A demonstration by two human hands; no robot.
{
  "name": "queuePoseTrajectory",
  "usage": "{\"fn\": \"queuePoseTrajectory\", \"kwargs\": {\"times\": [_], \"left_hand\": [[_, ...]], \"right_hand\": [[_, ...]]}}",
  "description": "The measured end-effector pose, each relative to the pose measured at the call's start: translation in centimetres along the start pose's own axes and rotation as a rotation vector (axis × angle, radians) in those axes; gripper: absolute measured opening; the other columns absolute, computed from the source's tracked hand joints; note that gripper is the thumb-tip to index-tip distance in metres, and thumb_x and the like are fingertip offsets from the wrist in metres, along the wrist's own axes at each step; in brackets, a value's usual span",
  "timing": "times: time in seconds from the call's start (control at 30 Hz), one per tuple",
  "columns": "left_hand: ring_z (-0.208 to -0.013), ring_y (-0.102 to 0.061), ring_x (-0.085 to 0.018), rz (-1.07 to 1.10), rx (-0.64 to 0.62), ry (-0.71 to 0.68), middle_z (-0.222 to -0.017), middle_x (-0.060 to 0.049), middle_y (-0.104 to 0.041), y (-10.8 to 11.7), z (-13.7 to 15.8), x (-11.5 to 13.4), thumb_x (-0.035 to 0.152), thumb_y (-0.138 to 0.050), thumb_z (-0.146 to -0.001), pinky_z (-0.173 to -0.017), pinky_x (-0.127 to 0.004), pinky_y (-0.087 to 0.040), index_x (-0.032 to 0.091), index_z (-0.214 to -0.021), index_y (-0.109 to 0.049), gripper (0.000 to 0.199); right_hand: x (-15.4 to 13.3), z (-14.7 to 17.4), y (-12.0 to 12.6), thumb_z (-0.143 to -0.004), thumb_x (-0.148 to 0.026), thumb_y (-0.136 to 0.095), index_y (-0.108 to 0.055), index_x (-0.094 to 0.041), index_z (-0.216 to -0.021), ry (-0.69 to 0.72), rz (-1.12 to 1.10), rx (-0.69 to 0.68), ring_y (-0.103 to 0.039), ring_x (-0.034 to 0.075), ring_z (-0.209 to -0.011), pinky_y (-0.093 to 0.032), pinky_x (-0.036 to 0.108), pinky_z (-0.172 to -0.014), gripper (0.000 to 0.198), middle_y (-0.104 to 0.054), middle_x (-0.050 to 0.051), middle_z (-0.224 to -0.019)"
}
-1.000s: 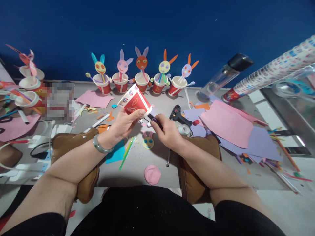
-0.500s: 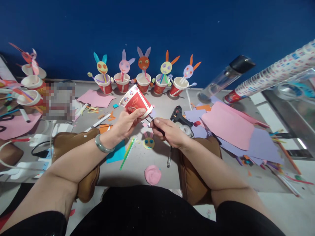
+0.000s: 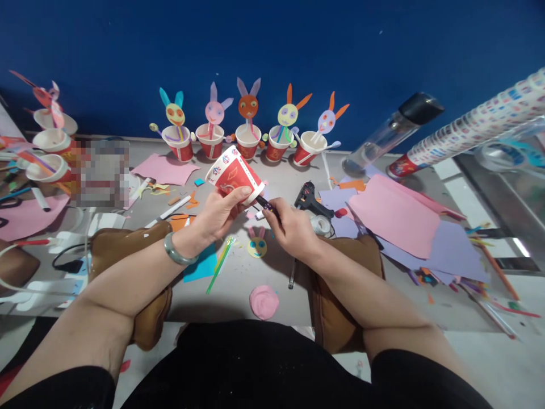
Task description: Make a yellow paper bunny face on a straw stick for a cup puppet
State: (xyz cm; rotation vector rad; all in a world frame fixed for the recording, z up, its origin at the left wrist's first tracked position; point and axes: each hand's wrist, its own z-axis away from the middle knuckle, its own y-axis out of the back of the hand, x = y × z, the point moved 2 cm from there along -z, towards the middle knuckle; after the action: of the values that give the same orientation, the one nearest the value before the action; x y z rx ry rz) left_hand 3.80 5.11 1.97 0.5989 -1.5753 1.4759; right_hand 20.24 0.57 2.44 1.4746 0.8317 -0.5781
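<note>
My left hand (image 3: 225, 209) is wrapped around a red and white paper cup (image 3: 237, 175), tilted with its base toward my right hand. Dark scissors (image 3: 264, 203) are gripped in my right hand (image 3: 292, 227), their tip at the cup's base; whether it pierces the paper is hidden. Below the hands, a yellow paper rabbit face (image 3: 257, 246) with pink ears lies on the table. Nearer to me is a round pink piece (image 3: 264, 302). Yellow and green strips (image 3: 220, 266) lie beside a blue paper sheet (image 3: 200, 267).
Several cups with paper rabbits (image 3: 249, 136) line the blue wall. A black glue gun (image 3: 314, 200) and a tape roll (image 3: 321, 225) lie right of my hands. Further right are pink paper (image 3: 395, 216), a clear bottle (image 3: 383, 142) and stacked cups (image 3: 477, 125). A power strip (image 3: 55, 289) sits left.
My right hand has turned and shifted its hold on the scissors, pushing closer to the cup's base. The cup and my left hand stay nearly in place.
</note>
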Motion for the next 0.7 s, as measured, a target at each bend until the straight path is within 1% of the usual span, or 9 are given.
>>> {"fn": "queuePoseTrajectory", "kwargs": {"times": [0.07, 0.13, 0.2, 0.27, 0.37, 0.5, 0.57, 0.63, 0.7], "left_hand": [[-0.072, -0.070, -0.015, 0.009, 0.003, 0.012, -0.081, -0.002, -0.074, -0.09, 0.05, 0.07, 0.039, -0.088, -0.065, -0.072, -0.029, -0.058, 0.018, -0.086, -0.066, 0.037], [-0.075, -0.071, -0.016, 0.012, 0.015, 0.024, -0.082, -0.002, -0.075, -0.09, 0.09, 0.11, 0.039, -0.088, -0.064, -0.075, -0.030, -0.058, 0.017, -0.089, -0.067, 0.039], [-0.076, -0.072, -0.017, 0.014, 0.026, 0.029, -0.081, -0.003, -0.074, -0.03, 0.13, 0.15, 0.038, -0.088, -0.064, -0.075, -0.031, -0.057, 0.017, -0.090, -0.066, 0.040], [-0.077, -0.072, -0.018, 0.012, 0.021, 0.035, -0.082, -0.003, -0.074, -0.03, 0.16, 0.20, 0.038, -0.088, -0.064, -0.074, -0.031, -0.056, 0.017, -0.088, -0.064, 0.039], [-0.078, -0.073, -0.019, 0.014, -0.004, 0.045, -0.084, -0.004, -0.075, -0.13, 0.18, 0.24, 0.038, -0.086, -0.065, -0.074, -0.031, -0.056, 0.018, -0.089, -0.063, 0.039], [-0.075, -0.071, -0.016, 0.011, 0.015, 0.032, -0.082, -0.002, -0.074, -0.15, 0.08, 0.12, 0.036, -0.085, -0.066, -0.072, -0.029, -0.055, 0.018, -0.089, -0.064, 0.037], [-0.071, -0.069, -0.014, 0.010, 0.024, 0.022, -0.079, -0.001, -0.073, -0.16, 0.03, 0.06, 0.036, -0.085, -0.065, -0.070, -0.028, -0.055, 0.018, -0.086, -0.063, 0.036], [-0.071, -0.070, -0.015, 0.012, 0.018, 0.022, -0.079, -0.002, -0.073, -0.24, 0.05, 0.07, 0.037, -0.085, -0.065, -0.070, -0.028, -0.055, 0.018, -0.086, -0.063, 0.036], [-0.073, -0.072, -0.016, 0.013, 0.008, 0.034, -0.081, -0.003, -0.074, -0.37, 0.14, 0.17, 0.038, -0.085, -0.065, -0.071, -0.029, -0.056, 0.017, -0.087, -0.064, 0.036]], "right_hand": [[-0.16, -0.10, -0.15, -0.096, -0.045, -0.050, -0.055, -0.021, -0.090, -0.042, -0.197, -0.129, -0.047, 0.014, -0.056, -0.033, 0.028, -0.060, 0.026, -0.054, -0.001, -0.062], [-0.26, -0.24, -0.31, -0.097, -0.050, -0.046, -0.056, -0.020, -0.088, -0.140, -0.489, -0.292, -0.039, 0.010, -0.048, -0.031, 0.025, -0.052, 0.033, -0.047, -0.005, -0.055], [-0.22, -0.35, -0.37, -0.096, -0.053, -0.046, -0.057, -0.018, -0.089, -0.267, -0.741, -0.405, -0.029, 0.008, -0.043, -0.022, 0.023, -0.045, 0.037, -0.042, -0.008, -0.051], [-0.04, -0.44, -0.36, -0.095, -0.054, -0.048, -0.058, -0.018, -0.090, -0.359, -0.879, -0.462, -0.022, 0.006, -0.041, -0.014, 0.022, -0.042, 0.038, -0.041, -0.009, -0.050], [0.29, -0.58, -0.32, -0.093, -0.054, -0.055, -0.058, -0.018, -0.088, -0.330, -0.855, -0.438, -0.023, 0.006, -0.042, -0.015, 0.022, -0.042, 0.037, -0.040, -0.009, -0.050], [0.40, -0.62, -0.11, -0.090, -0.046, -0.063, -0.056, -0.020, -0.084, -0.125, -0.518, -0.205, -0.037, 0.008, -0.051, -0.029, 0.023, -0.050, 0.028, -0.045, -0.008, -0.056], [0.26, -0.51, -0.05, -0.092, -0.042, -0.062, -0.056, -0.020, -0.084, -0.062, -0.362, -0.118, -0.042, 0.009, -0.054, -0.032, 0.024, -0.053, 0.024, -0.050, -0.006, -0.059], [0.09, -0.41, -0.10, -0.093, -0.043, -0.059, -0.057, -0.019, -0.084, -0.046, -0.333, -0.117, -0.042, 0.009, -0.054, -0.031, 0.024, -0.053, 0.025, -0.051, -0.006, -0.058], [-0.02, -0.37, -0.25, -0.095, -0.048, -0.055, -0.057, -0.019, -0.085, -0.086, -0.463, -0.207, -0.040, 0.008, -0.050, -0.029, 0.024, -0.050, 0.031, -0.048, -0.007, -0.054]]}}
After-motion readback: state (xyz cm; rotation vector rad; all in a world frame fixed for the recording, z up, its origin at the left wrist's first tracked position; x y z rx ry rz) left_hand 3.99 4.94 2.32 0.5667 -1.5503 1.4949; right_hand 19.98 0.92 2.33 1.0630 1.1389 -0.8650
